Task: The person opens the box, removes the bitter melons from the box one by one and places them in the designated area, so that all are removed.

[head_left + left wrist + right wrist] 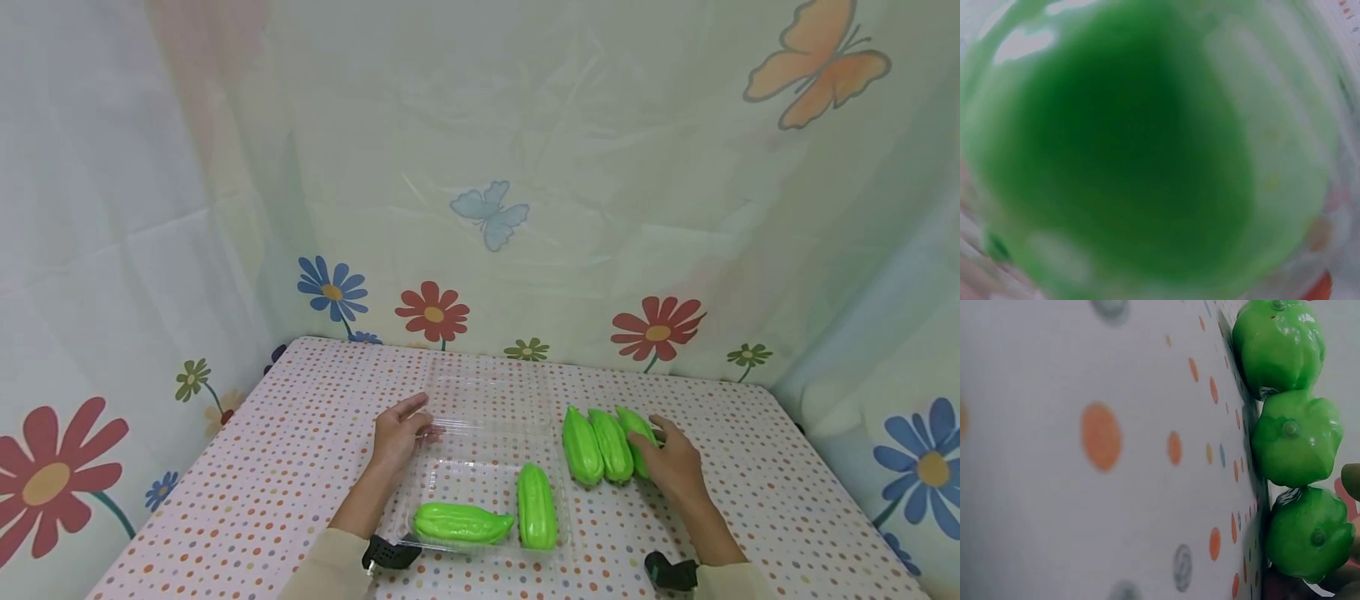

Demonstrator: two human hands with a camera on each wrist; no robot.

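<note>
My left hand rests at the left side of a clear plastic clamshell box, near its hinge, fingers loosely extended. The lid lies folded back, away from me. Inside the box, one green bitter melon lies crosswise and another bitter melon lengthwise at the right. A blurred green bitter melon fills the left wrist view behind clear plastic. Right of the box, three more lie side by side. With thumb and fingers, my right hand grips the rightmost bitter melon on the table.
The other two bitter melons of the row, the left one and the middle one, lie against each other. A dotted cloth covers the table. Printed curtains hang behind and on both sides.
</note>
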